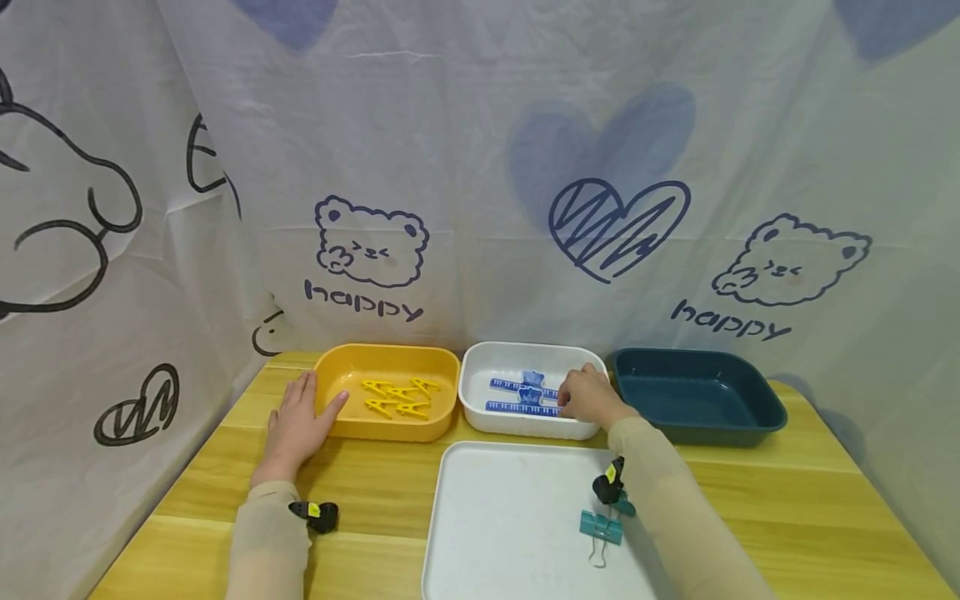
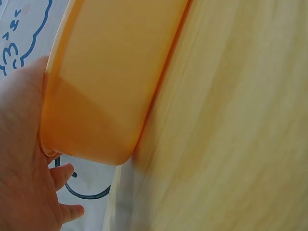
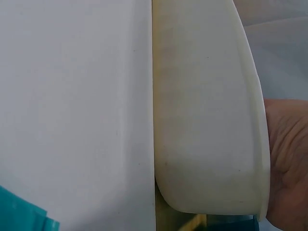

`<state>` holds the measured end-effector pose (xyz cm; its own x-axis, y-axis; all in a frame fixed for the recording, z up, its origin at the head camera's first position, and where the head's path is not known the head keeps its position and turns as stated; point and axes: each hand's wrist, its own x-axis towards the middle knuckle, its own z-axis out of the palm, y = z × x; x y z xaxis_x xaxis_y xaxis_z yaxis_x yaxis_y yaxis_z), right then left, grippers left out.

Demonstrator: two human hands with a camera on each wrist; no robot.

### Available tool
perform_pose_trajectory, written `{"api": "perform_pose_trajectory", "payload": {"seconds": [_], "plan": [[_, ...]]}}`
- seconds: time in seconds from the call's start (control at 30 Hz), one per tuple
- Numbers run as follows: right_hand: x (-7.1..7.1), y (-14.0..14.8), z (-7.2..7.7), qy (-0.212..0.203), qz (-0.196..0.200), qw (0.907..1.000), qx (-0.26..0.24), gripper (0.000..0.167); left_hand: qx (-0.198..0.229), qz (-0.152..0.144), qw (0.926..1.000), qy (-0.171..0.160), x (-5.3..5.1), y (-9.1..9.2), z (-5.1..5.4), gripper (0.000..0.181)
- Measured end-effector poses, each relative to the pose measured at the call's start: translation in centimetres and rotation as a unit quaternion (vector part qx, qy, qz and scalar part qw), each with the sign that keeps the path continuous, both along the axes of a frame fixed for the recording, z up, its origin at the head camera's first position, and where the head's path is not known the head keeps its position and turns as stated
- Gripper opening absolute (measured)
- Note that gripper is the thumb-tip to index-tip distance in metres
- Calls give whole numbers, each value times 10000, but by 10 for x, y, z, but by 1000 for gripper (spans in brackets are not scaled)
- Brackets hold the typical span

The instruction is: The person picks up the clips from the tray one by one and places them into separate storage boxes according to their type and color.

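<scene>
My left hand [image 1: 297, 421] rests on the left rim of a yellow bin [image 1: 390, 429], its thumb over the edge and its fingers outspread. Several yellow clothespins [image 1: 397, 394] lie in that bin. Into the right end of a white bin [image 1: 480, 408] reaches my right hand [image 1: 592, 396], fingers bent downward beside two blue rulers [image 1: 522, 408] with bear-shaped middles. Its fingertips are at the rulers' right ends; whether they pinch one is hidden. In the right wrist view the white bin's wall [image 3: 211, 110] covers the fingers.
A dark teal bin [image 1: 697, 429] stands to the right of the white one. In front lies a white tray [image 1: 510, 517] with a teal binder clip [image 1: 602, 527] on it; another clip [image 1: 624, 504] is partly hidden by the right forearm. A printed curtain hangs behind the wooden table.
</scene>
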<state>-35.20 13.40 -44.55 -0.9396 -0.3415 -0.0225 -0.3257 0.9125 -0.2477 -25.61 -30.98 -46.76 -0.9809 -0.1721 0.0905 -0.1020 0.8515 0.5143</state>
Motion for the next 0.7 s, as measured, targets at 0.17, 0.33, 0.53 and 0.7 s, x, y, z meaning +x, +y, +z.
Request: {"api": "perform_pose_trajectory", "payload": {"seconds": [0.17,0.33,0.53,0.7], "plan": [[1,-1,0,-87,-101,9999,-56,9,-11,-3,10000,5,0,0,0,98],[2,-2,2,-91,-88,9999,-58,8,-46,4,10000,35,-1,0,-1,97],[3,0,2,-70,-124,9998,-142,10,-35,10,10000,-32,1,1,1,96],[3,2,1,167,-107,9998,-100,13,-34,11,10000,-22,0,1,1,97]]}}
